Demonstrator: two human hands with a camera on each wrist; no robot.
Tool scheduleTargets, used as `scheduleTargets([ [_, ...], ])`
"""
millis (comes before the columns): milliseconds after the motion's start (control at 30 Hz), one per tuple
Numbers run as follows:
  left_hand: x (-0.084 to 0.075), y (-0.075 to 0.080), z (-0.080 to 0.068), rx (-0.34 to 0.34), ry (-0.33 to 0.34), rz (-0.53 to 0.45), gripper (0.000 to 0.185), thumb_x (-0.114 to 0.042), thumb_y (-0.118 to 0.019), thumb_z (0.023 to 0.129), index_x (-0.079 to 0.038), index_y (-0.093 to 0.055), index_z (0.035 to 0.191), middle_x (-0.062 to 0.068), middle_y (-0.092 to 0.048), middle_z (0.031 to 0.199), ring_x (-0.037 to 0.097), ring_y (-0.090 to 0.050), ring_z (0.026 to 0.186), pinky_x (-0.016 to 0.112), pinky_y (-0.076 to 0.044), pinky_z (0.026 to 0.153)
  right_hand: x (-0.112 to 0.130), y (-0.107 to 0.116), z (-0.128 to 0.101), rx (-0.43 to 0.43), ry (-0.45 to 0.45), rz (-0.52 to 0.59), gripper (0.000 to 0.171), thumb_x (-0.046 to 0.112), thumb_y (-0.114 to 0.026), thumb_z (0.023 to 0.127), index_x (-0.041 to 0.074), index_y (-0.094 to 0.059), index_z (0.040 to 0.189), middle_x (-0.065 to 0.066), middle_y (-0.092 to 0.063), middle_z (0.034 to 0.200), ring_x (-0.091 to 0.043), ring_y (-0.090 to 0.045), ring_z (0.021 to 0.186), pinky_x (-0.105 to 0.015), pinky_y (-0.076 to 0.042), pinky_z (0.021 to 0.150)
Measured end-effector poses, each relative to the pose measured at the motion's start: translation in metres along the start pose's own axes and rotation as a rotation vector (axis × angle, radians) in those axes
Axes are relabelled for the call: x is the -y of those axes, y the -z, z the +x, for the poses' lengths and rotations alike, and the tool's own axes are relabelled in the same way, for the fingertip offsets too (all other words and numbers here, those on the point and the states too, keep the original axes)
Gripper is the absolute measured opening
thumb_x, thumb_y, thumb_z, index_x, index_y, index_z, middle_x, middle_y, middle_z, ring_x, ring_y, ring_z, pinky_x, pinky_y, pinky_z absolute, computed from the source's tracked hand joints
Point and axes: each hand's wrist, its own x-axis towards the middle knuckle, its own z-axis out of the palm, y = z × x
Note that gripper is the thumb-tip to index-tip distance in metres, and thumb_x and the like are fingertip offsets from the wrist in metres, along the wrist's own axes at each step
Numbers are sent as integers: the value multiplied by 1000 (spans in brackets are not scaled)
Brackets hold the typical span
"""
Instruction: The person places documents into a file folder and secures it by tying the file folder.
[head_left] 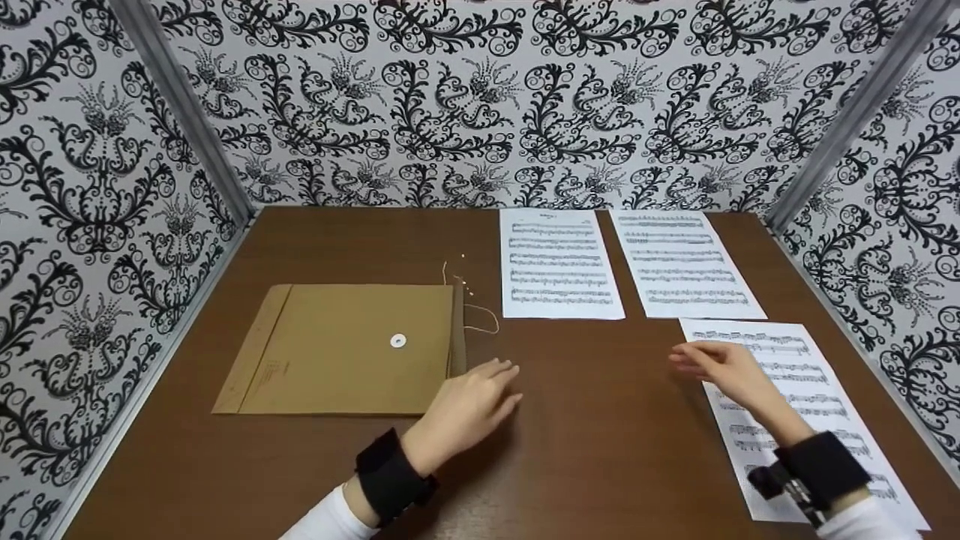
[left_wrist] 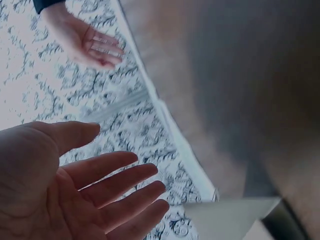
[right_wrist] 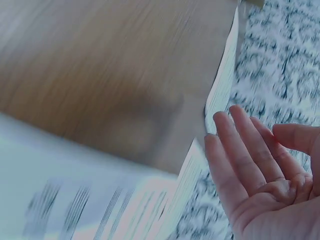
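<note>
Fingers of your left hand (head_left: 469,405) hover spread beside the envelope (head_left: 349,349); your right hand (head_left: 724,371), relaxed, empty, hangs above the nearest music sheet (head_left: 806,390).

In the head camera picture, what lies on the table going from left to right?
Brown envelope → left hand → first music sheet → second music sheet → right hand, over the third music sheet nearest the right wall.
</note>
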Motion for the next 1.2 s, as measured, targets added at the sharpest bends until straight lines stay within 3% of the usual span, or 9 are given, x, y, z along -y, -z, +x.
scheduleTargets([
  [233, -12, -9, -4, 94, -41, 20, 42, -35, -62, 102, -8, -68, 133, 7, -72, 133, 23, -68, 126, 36, -59, 101, -33, 33, -15, -178, 30, -248, 36, 14, -58, 104, -15, -66, 122, -33, -72, 114, 16, -63, 79, -6, -49, 75],
  [367, -16, -12, -7, 123, -65, 27, 44, -38, -59, 103, -9, -67, 134, 6, -71, 135, 23, -68, 126, 35, -58, 102, -50, 47, -24, -242, 13, -354, 35, 18, -58, 104, -11, -70, 118, -32, -73, 110, 21, -53, 76, -8, -43, 69],
  [500, -17, -13, -8, 135, -70, 32, 45, -40, -58, 103, -9, -66, 136, 5, -70, 136, 23, -67, 128, 35, -58, 103, -64, 61, -32, -284, -14, -443, 38, 23, -55, 105, -9, -70, 119, -34, -71, 115, -4, -66, 82, -13, -41, 65],
  [600, -18, -14, -8, 135, -80, 46, 46, -41, -57, 104, -9, -65, 137, 5, -69, 138, 22, -67, 129, 34, -56, 104, -72, 73, -36, -282, -60, -473, 46, 29, -52, 107, -10, -64, 127, -38, -66, 119, -28, -68, 84, -19, -43, 61],
  [667, -18, -14, -7, 138, -85, 51, 47, -41, -56, 104, -9, -64, 138, 6, -68, 139, 22, -66, 130, 34, -55, 106, -77, 80, -38, -270, -87, -474, 50, 31, -49, 108, -12, -60, 131, -42, -62, 122, -34, -68, 83, -21, -43, 59],
  [867, -19, -15, -5, 149, -90, 56, 52, -45, -54, 105, -10, -60, 143, 6, -65, 145, 23, -62, 135, 38, -52, 111, -91, 99, -45, -203, -143, -507, 53, 32, -51, 107, -11, -53, 139, -49, -56, 123, -30, -60, 70, -28, -42, 57],
  [1000, -19, -17, -4, 158, -100, 69, 56, -50, -53, 104, -12, -59, 144, 5, -63, 147, 23, -60, 138, 41, -52, 112, -97, 107, -47, -120, -167, -528, 63, 38, -57, 104, -11, -47, 143, -52, -44, 134, -45, -64, 83, -38, -50, 67],
  [1167, -19, -20, -6, 166, -113, 101, 61, -56, -53, 102, -14, -58, 146, 3, -62, 148, 23, -59, 139, 42, -51, 112, -101, 113, -47, -33, -180, -549, 73, 41, -63, 100, -12, -42, 146, -53, -41, 137, -26, -60, 70, -28, -44, 64],
  [1200, -19, -21, -6, 170, -115, 106, 62, -57, -53, 101, -14, -58, 146, 3, -61, 148, 23, -59, 139, 42, -51, 112, -102, 113, -48, -22, -180, -554, 74, 41, -64, 100, -12, -42, 146, -53, -41, 138, -29, -61, 71, -31, -48, 66],
])
